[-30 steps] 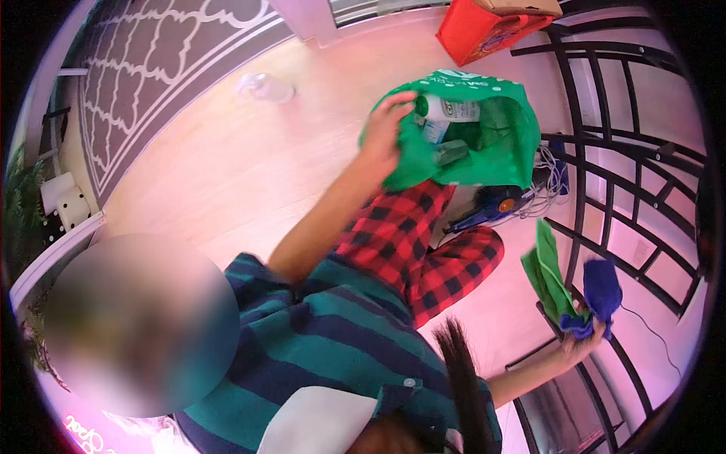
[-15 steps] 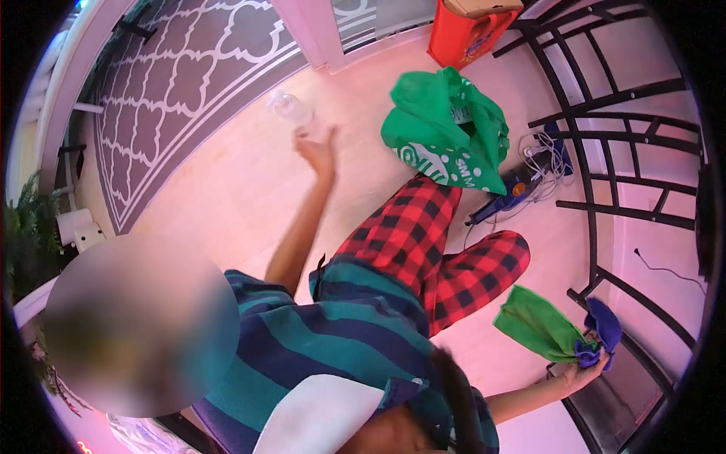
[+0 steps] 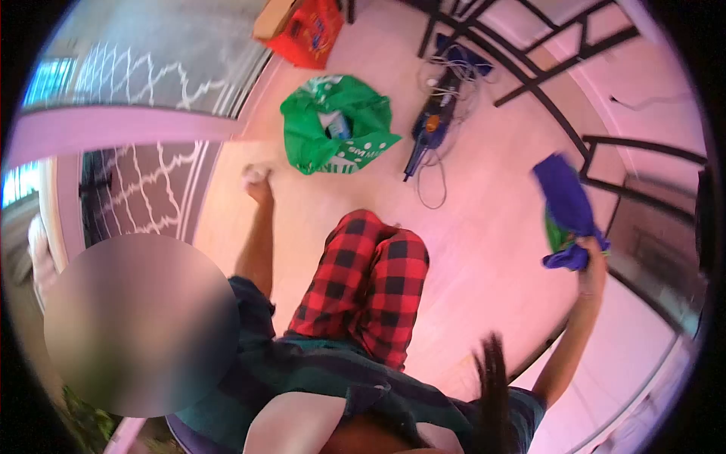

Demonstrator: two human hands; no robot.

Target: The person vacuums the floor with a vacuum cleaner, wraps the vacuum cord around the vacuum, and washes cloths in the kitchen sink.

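My left hand (image 3: pixel 259 191) is low over the floor at left, its fingers closed on a small pale bottle (image 3: pixel 255 173). Blur and the hand hide most of the bottle. Out to the right, my right hand (image 3: pixel 594 261) grips a blue-purple cloth (image 3: pixel 566 198) with a green part (image 3: pixel 558 236) showing beneath. The cloth is bunched at my fingers, and its longer end points away from me. Between my hands, beyond my knees, a green shopping bag (image 3: pixel 299 135) sits on the floor with its mouth open and a blue-and-white item (image 3: pixel 339 127) inside.
A blue-and-black handheld appliance (image 3: pixel 432 125) lies with its looped cord right of the bag. Behind stands a red bag (image 3: pixel 314 34). Dark metal furniture frames (image 3: pixel 548 113) line the right side. A patterned rug (image 3: pixel 155 193) and a door frame (image 3: pixel 136 129) are at left.
My left hand, fingers apart near the clear bottle before, is now closed on it. My view has turned, and the cloth in my right hand has swung up, its blue side now showing.
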